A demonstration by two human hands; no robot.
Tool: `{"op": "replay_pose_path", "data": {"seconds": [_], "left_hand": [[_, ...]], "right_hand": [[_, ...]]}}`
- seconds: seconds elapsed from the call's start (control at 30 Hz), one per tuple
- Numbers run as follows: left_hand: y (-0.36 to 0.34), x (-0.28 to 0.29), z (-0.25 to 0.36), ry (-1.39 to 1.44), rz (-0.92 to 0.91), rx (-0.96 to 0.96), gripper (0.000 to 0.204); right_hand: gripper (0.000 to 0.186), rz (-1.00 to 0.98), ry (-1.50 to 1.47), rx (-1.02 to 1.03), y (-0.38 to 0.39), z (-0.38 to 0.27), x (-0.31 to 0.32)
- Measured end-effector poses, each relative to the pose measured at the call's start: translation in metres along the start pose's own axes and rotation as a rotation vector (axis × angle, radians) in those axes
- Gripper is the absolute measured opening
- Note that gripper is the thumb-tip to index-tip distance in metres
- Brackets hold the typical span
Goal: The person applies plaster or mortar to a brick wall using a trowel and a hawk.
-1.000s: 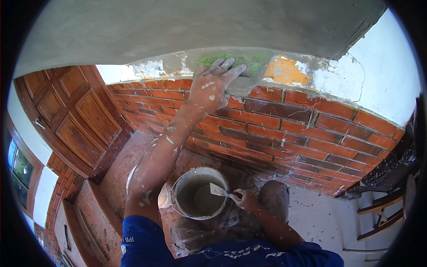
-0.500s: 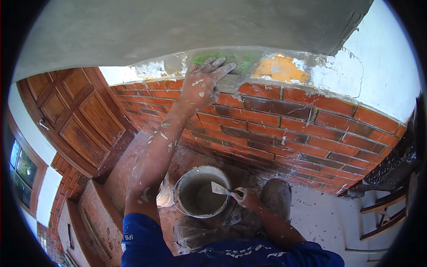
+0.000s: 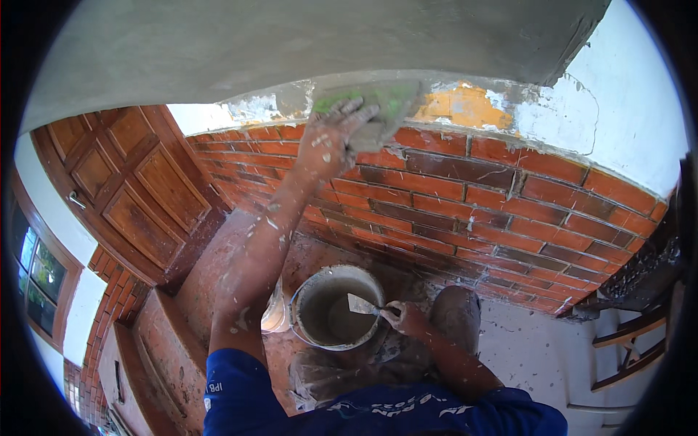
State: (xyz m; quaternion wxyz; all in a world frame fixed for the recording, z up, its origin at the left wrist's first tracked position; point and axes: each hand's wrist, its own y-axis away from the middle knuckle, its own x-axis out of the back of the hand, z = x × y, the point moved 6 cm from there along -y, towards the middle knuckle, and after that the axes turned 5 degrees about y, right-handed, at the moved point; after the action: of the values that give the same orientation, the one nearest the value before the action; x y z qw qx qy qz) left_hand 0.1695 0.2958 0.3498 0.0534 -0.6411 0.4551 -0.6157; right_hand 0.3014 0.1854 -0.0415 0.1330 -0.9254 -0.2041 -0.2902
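My left hand (image 3: 333,138) reaches up to the wall, its fingers laid over a mortar-smeared green and grey plastering float (image 3: 385,109). The float lies against the strip between the fresh grey plaster (image 3: 313,43) and the red brickwork (image 3: 429,167). Its handle, if any, is hidden by my hand. Low down, my right hand (image 3: 408,318) is closed around the handle of a small trowel (image 3: 361,304). That trowel's pale blade sits over the rim of a mortar-crusted bucket (image 3: 298,320), with grey mortar inside.
Behind the bucket stands a white and orange container (image 3: 275,312), partly hidden by my left arm. A panelled wooden door (image 3: 138,189) and red steps (image 3: 163,349) are on the left. Wooden furniture (image 3: 632,341) stands at the right. Patchy orange paint (image 3: 465,105) shows beside the float.
The float has shifted slightly on the wall, and its lower right edge looks more tilted. My right hand keeps the trowel over the bucket. The whole view has moved a little.
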Motion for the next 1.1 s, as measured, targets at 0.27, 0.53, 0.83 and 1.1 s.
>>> {"op": "replay_pose_path", "data": {"seconds": [0.27, 0.53, 0.83, 1.1], "left_hand": [[0.02, -0.012, 0.012, 0.022, -0.1, -0.011, 0.083], [0.179, 0.003, -0.017, 1.458, 0.527, 0.885, 0.052], [0.219, 0.002, 0.022, 2.056, 0.729, 0.901, 0.059], [0.281, -0.021, 0.068, 1.521, 0.245, 1.054, 0.056]], "right_hand": [[0.034, 0.045, 0.032, 0.036, 0.004, 0.012, -0.003], [0.027, 0.596, 0.048, 0.403, 0.036, -0.08, 0.13], [0.033, 0.663, 0.371, 0.633, -0.004, -0.158, 0.168], [0.03, 0.725, 0.14, 0.634, -0.039, -0.216, 0.2]]}}
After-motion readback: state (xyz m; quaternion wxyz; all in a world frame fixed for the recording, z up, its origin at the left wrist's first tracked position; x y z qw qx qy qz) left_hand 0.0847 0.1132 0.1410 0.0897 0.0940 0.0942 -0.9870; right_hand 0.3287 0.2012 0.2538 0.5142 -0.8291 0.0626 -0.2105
